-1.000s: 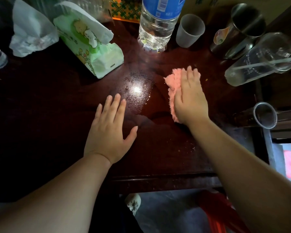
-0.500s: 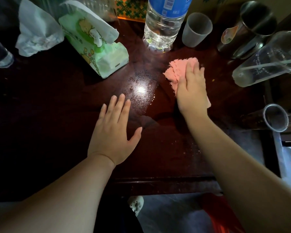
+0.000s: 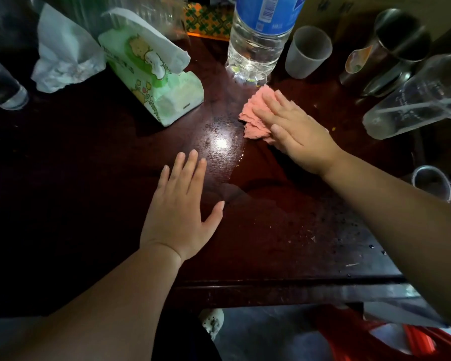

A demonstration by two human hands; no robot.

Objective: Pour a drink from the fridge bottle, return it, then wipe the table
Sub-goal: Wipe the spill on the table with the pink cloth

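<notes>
Head view, dial centred on the glare spot (image 3: pixel 221 143) on the dark table (image 3: pixel 89 165).

Right hand (image 3: pixel 297 128), at 3 o'clock: fingers straight and together, palm down, pressing flat on the pink cloth (image 3: pixel 253 121). Nothing is gripped; the cloth is held only under the palm and fingers. The cloth is bunched at 2 o'clock, its crumpled edge showing past the fingertips, just short of the base of the water bottle (image 3: pixel 258 43).

Left hand (image 3: pixel 180 212), at 7 o'clock: laid flat on the bare wood, fingers extended, thumb spread, holding nothing.

Wet patch (image 3: pixel 258 178) between 4 and 5 o'clock, lying between the two forearms, its edge curving — specks and droplets sit further toward the near right edge.

Water bottle stands upright between 12 and 1 o'clock. Plastic cup (image 3: pixel 307 52) is just to its right, tilted in this wide lens. Clear tumbler (image 3: pixel 414 100) lies on its side near 3 o'clock, well beyond the right hand. Tissue pack (image 3: pixel 154 82) between 10 and 11 o'clock; crumpled white tissue (image 3: pixel 63 58) further out at 10.
</notes>
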